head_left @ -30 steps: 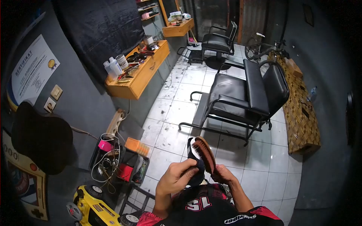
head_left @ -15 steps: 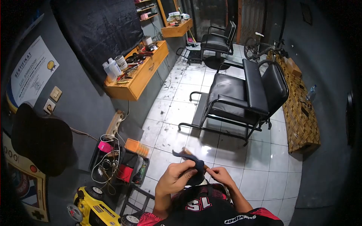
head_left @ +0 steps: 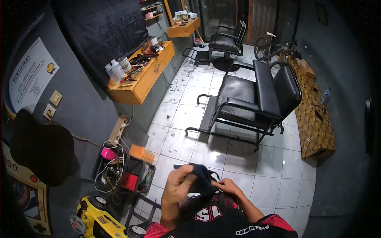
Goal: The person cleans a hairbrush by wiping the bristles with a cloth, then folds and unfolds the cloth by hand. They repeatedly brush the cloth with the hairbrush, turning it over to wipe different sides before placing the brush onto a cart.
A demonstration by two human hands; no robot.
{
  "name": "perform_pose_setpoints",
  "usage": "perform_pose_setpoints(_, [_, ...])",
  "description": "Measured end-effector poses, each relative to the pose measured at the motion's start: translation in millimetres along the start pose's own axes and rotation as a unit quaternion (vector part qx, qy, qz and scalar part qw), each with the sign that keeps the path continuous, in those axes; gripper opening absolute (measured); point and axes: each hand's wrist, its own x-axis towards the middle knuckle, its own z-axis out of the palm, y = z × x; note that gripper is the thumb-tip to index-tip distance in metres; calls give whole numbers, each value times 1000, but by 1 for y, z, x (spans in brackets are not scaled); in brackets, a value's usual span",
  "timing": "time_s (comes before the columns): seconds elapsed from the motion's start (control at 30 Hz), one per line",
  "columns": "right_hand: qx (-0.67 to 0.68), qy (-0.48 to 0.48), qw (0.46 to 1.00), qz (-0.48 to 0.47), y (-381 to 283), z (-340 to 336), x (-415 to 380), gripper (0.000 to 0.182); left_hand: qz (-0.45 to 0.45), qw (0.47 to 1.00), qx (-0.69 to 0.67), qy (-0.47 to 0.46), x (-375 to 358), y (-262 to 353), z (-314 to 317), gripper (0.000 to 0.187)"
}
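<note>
A dark navy cloth piece with a thin loop or strap at its right side is held in front of my chest. My left hand is closed on its left part, thumb and fingers pinching the fabric, which spreads out between my hands. On the other side, my right hand has its fingers pressed together at the cloth's lower right edge near the loop. What exactly those fingertips grip is partly hidden. Below both hands is my black and red shirt.
A black barber chair stands ahead on white tiles scattered with hair clippings. Left are a wooden wall shelf with bottles and tools, a cart of cables and a yellow toy car. A woven bench lines the right wall.
The cloth piece has gone from bunched up to spread wider. My left hand has shifted slightly left and turned, while my right hand stays near the same place.
</note>
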Motion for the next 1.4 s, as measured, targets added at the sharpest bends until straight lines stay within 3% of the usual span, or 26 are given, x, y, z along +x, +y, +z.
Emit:
perform_pose_setpoints(0.03, [-48, 7, 998, 43, 13, 2, 7, 57, 22, 997, -51, 47, -5, -3, -1, 13])
perform_pose_setpoints(0.07, [-96, 12, 992, 87, 28, 4, 12, 62, 51, 996, -67, 12, 4, 17, 6, 14])
perform_pose_setpoints(0.1, [-143, 18, 981, 130, 41, 5, 15, 67, 52, 998, -23, 42, 2, 16, 0, 12])
perform_pose_setpoints(0.2, [-72, 98, 988, 97, 74, 14, 21, 61, 1, 998, 30, 60, 7, 21, -4, 11])
perform_pose_setpoints(0.3, [291, 63, 949, 104, 18, -7, 7, 52, -80, 991, 90, 55, 8, 11, -4, 12])
perform_pose_setpoints(0.4, [511, 12, 859, -30, -48, -24, -17, 47, -132, 978, 156, 29, 14, 6, 6, 15])
perform_pose_setpoints(0.5, [502, -94, 858, -47, -72, -28, -25, 46, -136, 975, 174, -5, 19, 7, 15, 15])
perform_pose_setpoints(0.53, [439, -100, 882, -139, -62, -21, -19, 46, -118, 979, 168, -5, 18, 1, 16, 15])
perform_pose_setpoints(0.57, [420, -177, 872, -180, -44, -20, -10, 41, -106, 980, 171, -4, 18, 0, 15, 14])
perform_pose_setpoints(0.63, [354, -197, 913, -55, -25, -12, 7, 45, -82, 981, 177, -3, 17, 1, 10, 12])
perform_pose_setpoints(0.7, [107, -79, 990, -39, -20, -15, 5, 53, -79, 983, 168, 13, 16, 8, 5, 12])
perform_pose_setpoints(0.73, [-18, -17, 999, -29, -18, -15, 2, 57, -73, 985, 157, 14, 14, 7, 0, 12])
perform_pose_setpoints(0.83, [-133, 28, 991, 17, 0, -12, 2, 61, -51, 991, 114, 39, 14, 4, 2, 13])
perform_pose_setpoints(0.97, [2, 78, 997, 19, -9, -22, 2, 53, -67, 992, 97, 52, 19, 0, 2, 13])
perform_pose_setpoints(1.0, [94, 89, 991, -34, -9, -21, 3, 53, -81, 990, 105, 50, 19, -4, 0, 14])
perform_pose_setpoints(1.03, [213, 39, 975, -49, -21, -26, 0, 53, -80, 989, 114, 41, 19, -6, 1, 14])
perform_pose_setpoints(1.1, [441, -63, 892, -77, -50, -40, -14, 54, -81, 987, 133, 24, 20, -9, 3, 14])
perform_pose_setpoints(1.23, [426, -116, 889, -122, -54, -33, -20, 48, -70, 987, 143, -29, 26, 4, 15, 12])
perform_pose_setpoints(1.27, [419, -122, 894, -96, -54, -33, -24, 48, -73, 984, 157, -44, 25, 5, 11, 12])
perform_pose_setpoints(1.37, [270, -109, 953, -80, -21, -18, 0, 46, -16, 986, 165, -6, 17, -2, 6, 12])
perform_pose_setpoints(1.4, [210, -98, 972, -33, -1, -11, 11, 54, -18, 994, 103, 18, 17, 1, 9, 13])
